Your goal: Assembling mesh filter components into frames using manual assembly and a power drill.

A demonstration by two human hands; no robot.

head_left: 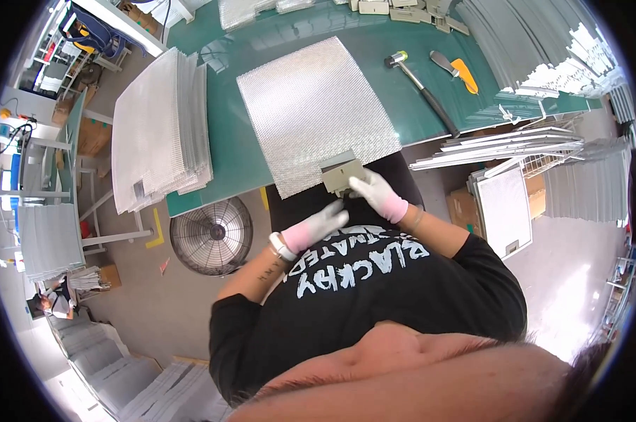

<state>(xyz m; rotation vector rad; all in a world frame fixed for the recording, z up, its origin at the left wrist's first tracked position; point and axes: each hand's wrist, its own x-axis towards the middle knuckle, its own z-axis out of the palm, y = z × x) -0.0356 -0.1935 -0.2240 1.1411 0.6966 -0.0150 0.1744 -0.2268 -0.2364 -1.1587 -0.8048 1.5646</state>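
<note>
A silvery mesh panel (pixel 311 105) lies flat before me, its near edge reaching the table's front edge. Over a cut-out in that edge sits a small beige rectangular plate (pixel 343 175) with a narrow slot. My right hand (pixel 380 197), in a white glove with a pink cuff, grips the plate's right side between thumb and fingers. Just below the plate, close to my shirt, is my left hand (pixel 319 226), gloved likewise. Its fingers are stretched out with nothing visible in them. Whether its fingertips touch a small dark part under the plate cannot be told.
On the green table (pixel 230 151) a stack of mesh panels (pixel 152 126) stands left. A hammer (pixel 425 95) and an orange-handled cutter (pixel 464 74) lie right. More panels (pixel 536 42) and beige plates (pixel 402 13) are farther back. A round floor fan (pixel 212 235) stands below the table's front edge.
</note>
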